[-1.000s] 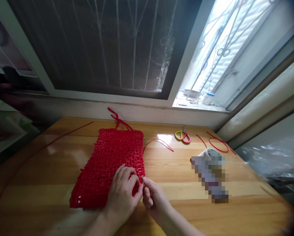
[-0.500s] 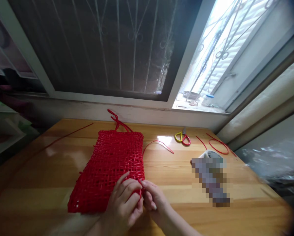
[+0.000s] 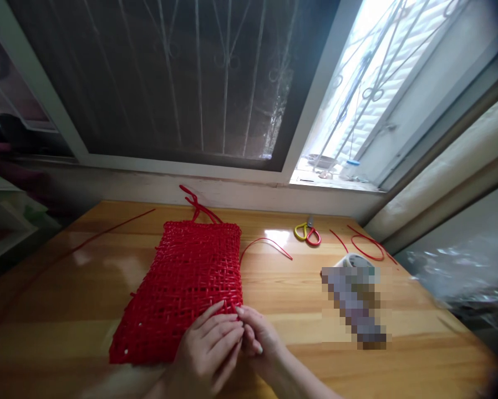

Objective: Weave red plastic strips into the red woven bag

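We see the red woven piece (image 3: pixel 191 271) lying on the wooden surface (image 3: pixel 299 310), left of the middle, with 2 hands at its lower right edge. Our left hand (image 3: pixel 209 349) lies over the lower right part, fingers side by side and reaching to that edge; its thumb is hidden, so we cannot tell whether it grips. Our right hand (image 3: pixel 263 338) has thumb and forefinger pinched together on the edge, though which strand they hold is too small for us to tell.

We judge the piece light and soft overall, with glossy strands that could slip between fingertips. The weave looks open in places, so a hard pull might distort it. We would steady it with a flat palm near the edge and take any strand close to where it leaves the weave.

A thin red cord (image 3: pixel 268 239) curves out from the right side. Scissors (image 3: pixel 308 233) and a white roll (image 3: pixel 352 259) lie well apart, to the right.
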### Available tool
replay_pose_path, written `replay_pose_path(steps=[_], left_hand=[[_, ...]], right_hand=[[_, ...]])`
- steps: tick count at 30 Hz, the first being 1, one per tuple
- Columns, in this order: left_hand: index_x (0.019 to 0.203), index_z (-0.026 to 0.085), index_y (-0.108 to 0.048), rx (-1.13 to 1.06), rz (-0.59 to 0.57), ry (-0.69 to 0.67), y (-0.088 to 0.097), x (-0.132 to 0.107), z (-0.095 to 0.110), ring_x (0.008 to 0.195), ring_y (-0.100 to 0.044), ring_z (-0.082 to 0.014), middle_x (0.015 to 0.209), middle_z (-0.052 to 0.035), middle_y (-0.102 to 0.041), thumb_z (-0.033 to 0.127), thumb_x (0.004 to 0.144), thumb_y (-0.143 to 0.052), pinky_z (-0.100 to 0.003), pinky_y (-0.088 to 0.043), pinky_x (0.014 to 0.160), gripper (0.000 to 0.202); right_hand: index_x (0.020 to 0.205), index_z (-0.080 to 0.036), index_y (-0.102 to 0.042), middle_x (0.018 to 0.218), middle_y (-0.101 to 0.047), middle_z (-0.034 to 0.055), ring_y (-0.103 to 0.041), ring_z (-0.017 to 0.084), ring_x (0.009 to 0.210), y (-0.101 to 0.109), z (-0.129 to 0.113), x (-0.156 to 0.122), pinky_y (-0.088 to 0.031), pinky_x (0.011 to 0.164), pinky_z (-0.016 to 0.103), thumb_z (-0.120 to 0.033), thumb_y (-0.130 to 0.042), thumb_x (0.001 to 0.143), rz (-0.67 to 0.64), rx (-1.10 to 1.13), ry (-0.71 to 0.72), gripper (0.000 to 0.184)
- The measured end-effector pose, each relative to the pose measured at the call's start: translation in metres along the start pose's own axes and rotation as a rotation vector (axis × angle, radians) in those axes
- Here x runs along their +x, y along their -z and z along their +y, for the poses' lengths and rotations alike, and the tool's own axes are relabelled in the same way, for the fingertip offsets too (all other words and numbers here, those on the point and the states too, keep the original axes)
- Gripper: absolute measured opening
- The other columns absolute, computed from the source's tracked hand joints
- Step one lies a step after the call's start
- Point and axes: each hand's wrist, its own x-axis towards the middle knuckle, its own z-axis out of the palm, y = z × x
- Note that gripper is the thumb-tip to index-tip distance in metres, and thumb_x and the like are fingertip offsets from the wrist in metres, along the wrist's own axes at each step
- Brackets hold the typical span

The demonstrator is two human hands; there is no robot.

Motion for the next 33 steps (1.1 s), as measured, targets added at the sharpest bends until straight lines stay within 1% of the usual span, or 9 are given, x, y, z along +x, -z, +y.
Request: replay_pose_path(steps=[3, 6, 13, 17, 21, 26, 28, 30, 33], left_hand=[[0.096, 0.017, -0.06, 0.024, -0.022, -0.007, 0.003, 0.002, 0.001, 0.083, -0.063, -0.013, 0.084, -0.0028, -0.069, 0.008, 0.074, -0.05, -0.03, -0.047, 0.09, 0.025], [0.092, 0.017, -0.06, 0.018, -0.015, 0.011, 0.004, 0.003, 0.003, 0.077, -0.063, -0.0129, 0.08, -0.0029, -0.069, 0.008, 0.074, -0.051, -0.029, -0.049, 0.084, 0.022], [0.094, 0.016, -0.06, -0.026, -0.022, -0.031, 0.006, 0.005, 0.003, 0.078, -0.062, -0.0123, 0.08, -0.0017, -0.07, 0.008, 0.073, -0.053, -0.027, -0.047, 0.087, 0.024], [0.098, 0.018, -0.061, -0.105, -0.054, 0.072, 0.004, 0.002, 0.004, 0.082, -0.061, -0.0149, 0.084, -0.0032, -0.069, 0.01, 0.074, -0.05, -0.033, -0.045, 0.09, 0.027], [0.103, 0.021, -0.06, -0.12, -0.091, 0.162, 0.0, -0.003, 0.005, 0.082, -0.059, -0.0156, 0.087, -0.0038, -0.067, 0.009, 0.077, -0.047, -0.037, -0.043, 0.091, 0.032], [0.11, 0.021, -0.057, -0.058, -0.177, 0.25, 0.003, 0.003, 0.005, 0.082, -0.058, -0.0174, 0.085, -0.0051, -0.064, 0.01, 0.076, -0.048, -0.035, -0.048, 0.079, 0.037], [0.107, 0.021, -0.058, -0.059, -0.195, 0.261, 0.004, 0.007, 0.005, 0.079, -0.057, -0.0173, 0.082, -0.0047, -0.063, 0.01, 0.076, -0.049, -0.034, -0.049, 0.075, 0.035], [0.102, 0.022, -0.06, -0.07, -0.18, 0.262, 0.005, 0.009, 0.006, 0.077, -0.057, -0.0168, 0.08, -0.004, -0.063, 0.009, 0.076, -0.048, -0.034, -0.049, 0.076, 0.031], [0.107, 0.021, -0.057, -0.054, -0.203, 0.243, 0.004, 0.004, 0.004, 0.088, -0.057, -0.0179, 0.09, -0.0056, -0.062, 0.009, 0.077, -0.047, -0.034, -0.047, 0.083, 0.034]], right_hand=[[0.056, -0.015, -0.047, 0.027, -0.039, -0.0114, -0.019, -0.003, 0.023, 0.0, -0.001, 0.0, -0.008, 0.029, 0.011, -0.03, -0.08, 0.052, -0.023, 0.025, -0.019, 0.036], [0.053, -0.014, -0.047, 0.026, -0.038, -0.011, -0.02, -0.003, 0.023, 0.0, -0.001, 0.0, -0.008, 0.029, 0.011, -0.029, -0.08, 0.051, -0.025, 0.042, -0.039, 0.036], [0.048, -0.015, -0.043, 0.026, -0.039, -0.0106, -0.019, -0.002, 0.023, -0.001, 0.0, -0.001, -0.01, 0.029, 0.011, -0.028, -0.079, 0.051, -0.009, 0.062, -0.035, 0.039], [0.05, -0.016, -0.043, 0.025, -0.036, -0.0115, -0.02, -0.001, 0.025, 0.002, 0.003, 0.001, -0.015, 0.03, 0.012, -0.027, -0.077, 0.055, -0.049, 0.127, -0.037, 0.036], [0.053, -0.016, -0.045, 0.025, -0.034, -0.0129, -0.016, -0.002, 0.025, 0.006, 0.004, 0.004, -0.012, 0.03, 0.011, -0.025, -0.078, 0.055, -0.102, 0.167, -0.058, 0.034], [0.054, -0.016, -0.044, 0.026, -0.033, -0.013, -0.015, -0.001, 0.025, 0.01, 0.008, 0.006, -0.013, 0.03, 0.011, -0.03, -0.076, 0.059, -0.134, 0.155, -0.011, 0.036], [0.053, -0.016, -0.043, 0.025, -0.033, -0.0124, -0.016, -0.001, 0.026, 0.011, 0.009, 0.007, -0.015, 0.031, 0.011, -0.031, -0.074, 0.062, -0.153, 0.147, 0.0, 0.036], [0.052, -0.016, -0.042, 0.025, -0.031, -0.0121, -0.016, -0.001, 0.026, 0.012, 0.009, 0.007, -0.015, 0.032, 0.011, -0.032, -0.072, 0.065, -0.169, 0.128, -0.007, 0.036], [0.055, -0.016, -0.044, 0.026, -0.031, -0.0128, -0.017, -0.001, 0.026, 0.011, 0.008, 0.007, -0.015, 0.032, 0.011, -0.033, -0.073, 0.063, -0.139, 0.118, -0.011, 0.035]])
